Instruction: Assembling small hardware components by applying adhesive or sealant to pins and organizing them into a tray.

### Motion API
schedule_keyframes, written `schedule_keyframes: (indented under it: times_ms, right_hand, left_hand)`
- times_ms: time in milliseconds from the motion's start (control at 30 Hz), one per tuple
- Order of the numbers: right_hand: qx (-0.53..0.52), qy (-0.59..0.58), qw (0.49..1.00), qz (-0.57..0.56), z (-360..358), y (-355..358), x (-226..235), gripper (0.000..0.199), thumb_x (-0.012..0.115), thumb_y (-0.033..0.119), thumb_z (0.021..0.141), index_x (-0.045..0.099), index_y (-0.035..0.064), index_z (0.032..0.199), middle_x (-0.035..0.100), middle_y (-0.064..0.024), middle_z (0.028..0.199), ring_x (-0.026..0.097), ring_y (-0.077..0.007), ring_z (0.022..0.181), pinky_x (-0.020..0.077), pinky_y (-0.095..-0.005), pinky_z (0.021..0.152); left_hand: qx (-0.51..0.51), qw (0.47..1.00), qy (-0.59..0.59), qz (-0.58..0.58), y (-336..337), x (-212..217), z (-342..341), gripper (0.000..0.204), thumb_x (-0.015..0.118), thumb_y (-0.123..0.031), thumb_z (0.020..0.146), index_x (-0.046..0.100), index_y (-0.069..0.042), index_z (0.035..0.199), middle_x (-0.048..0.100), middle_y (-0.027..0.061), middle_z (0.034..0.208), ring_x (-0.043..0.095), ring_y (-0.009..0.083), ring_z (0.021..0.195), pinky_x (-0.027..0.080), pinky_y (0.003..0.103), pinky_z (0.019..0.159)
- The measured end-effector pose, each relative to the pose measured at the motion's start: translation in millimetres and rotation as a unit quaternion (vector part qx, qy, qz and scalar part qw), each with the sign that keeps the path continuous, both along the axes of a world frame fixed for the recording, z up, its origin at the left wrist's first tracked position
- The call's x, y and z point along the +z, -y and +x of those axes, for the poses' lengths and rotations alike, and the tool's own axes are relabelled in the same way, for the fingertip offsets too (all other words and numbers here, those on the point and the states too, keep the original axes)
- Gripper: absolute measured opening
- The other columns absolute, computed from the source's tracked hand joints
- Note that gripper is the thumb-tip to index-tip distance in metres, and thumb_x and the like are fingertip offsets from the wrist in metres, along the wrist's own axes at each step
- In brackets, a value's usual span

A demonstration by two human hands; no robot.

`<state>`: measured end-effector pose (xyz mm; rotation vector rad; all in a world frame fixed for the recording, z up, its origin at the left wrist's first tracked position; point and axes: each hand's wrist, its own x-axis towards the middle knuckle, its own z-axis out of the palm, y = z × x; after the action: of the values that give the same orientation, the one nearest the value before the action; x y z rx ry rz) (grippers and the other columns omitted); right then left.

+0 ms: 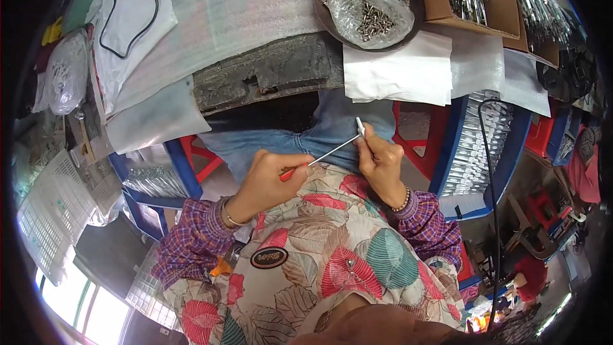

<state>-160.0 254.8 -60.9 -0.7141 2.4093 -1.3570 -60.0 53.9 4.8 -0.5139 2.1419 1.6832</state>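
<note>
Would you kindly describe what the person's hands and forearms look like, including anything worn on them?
The left hand and right hand are ungloved. A thin, pale metallic bangle circles the left wrist; a beaded bracelet circles the right. Both forearms wear purple checked sleeves with orange-toned lines and gathered cuffs.

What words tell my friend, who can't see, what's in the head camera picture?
The wearer's left hand holds a thin red-handled tool, its tip at a small white piece in the right hand. Farther off, a round dark bowl holds a clear bag of small metal parts.
</note>
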Motion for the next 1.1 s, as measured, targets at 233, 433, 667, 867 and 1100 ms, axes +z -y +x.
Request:
schedule_keyframes:
  times_ms: [233, 433, 667, 867, 1100]
  right_hand:
    - [0.001, 0.017, 1.000, 0.019, -2, 2, 2, 0.020, 0.062, -0.004, 0.079, 0.066, -0.0089, 0.098, 0.052, -0.0131, 0.052, 0.041, -0.0087, 0.039, 0.0324, -0.0254, 0.040]
    - [0.024, 0.045, 0.999, 0.018, -5, -2, 4, 0.020, 0.061, 0.001, 0.084, 0.066, -0.0072, 0.101, 0.057, -0.0091, 0.057, 0.046, -0.0047, 0.045, 0.0362, -0.0226, 0.042]
    - [-0.066, 0.335, 0.928, -0.149, -1, -10, -12, 0.025, 0.058, 0.007, 0.089, 0.064, -0.0035, 0.110, 0.066, -0.0035, 0.075, 0.056, -0.0037, 0.059, 0.0473, -0.0188, 0.052]
    - [-0.136, 0.418, 0.891, -0.114, -5, -2, 2, 0.026, 0.061, 0.004, 0.087, 0.065, 0.0002, 0.112, 0.065, -0.0018, 0.076, 0.051, -0.0032, 0.060, 0.0418, -0.0192, 0.051]
    - [-0.082, 0.353, 0.923, -0.126, -6, -7, -5, 0.025, 0.059, 0.003, 0.087, 0.064, -0.0033, 0.111, 0.067, -0.0051, 0.076, 0.056, -0.0043, 0.059, 0.0485, -0.0196, 0.055]
  left_hand:
    - [-0.005, 0.987, -0.104, -0.126, -10, 9, 0, 0.015, 0.060, -0.007, 0.078, 0.065, -0.001, 0.090, 0.060, 0.0177, 0.065, 0.059, 0.0344, 0.055, 0.045, 0.038, 0.047]
    - [-0.074, 0.969, -0.109, -0.208, -2, 17, -2, 0.017, 0.060, -0.012, 0.079, 0.065, -0.002, 0.093, 0.063, 0.0186, 0.070, 0.062, 0.0345, 0.060, 0.048, 0.043, 0.053]
    - [0.018, 0.988, -0.115, 0.098, 22, 88, -36, 0.031, 0.060, -0.006, 0.084, 0.054, 0.003, 0.113, 0.060, 0.0067, 0.094, 0.051, 0.0067, 0.079, 0.043, 0.023, 0.070]
    - [-0.095, 0.939, -0.175, 0.281, -12, 169, -83, 0.049, 0.070, -0.013, 0.081, 0.050, 0.003, 0.123, 0.060, 0.0153, 0.108, 0.060, 0.0131, 0.083, 0.048, 0.024, 0.069]
    - [-0.069, 0.969, -0.034, 0.235, -13, 196, -106, 0.051, 0.075, -0.016, 0.078, 0.053, 0.005, 0.119, 0.064, 0.0116, 0.091, 0.060, 0.0125, 0.069, 0.047, 0.024, 0.059]
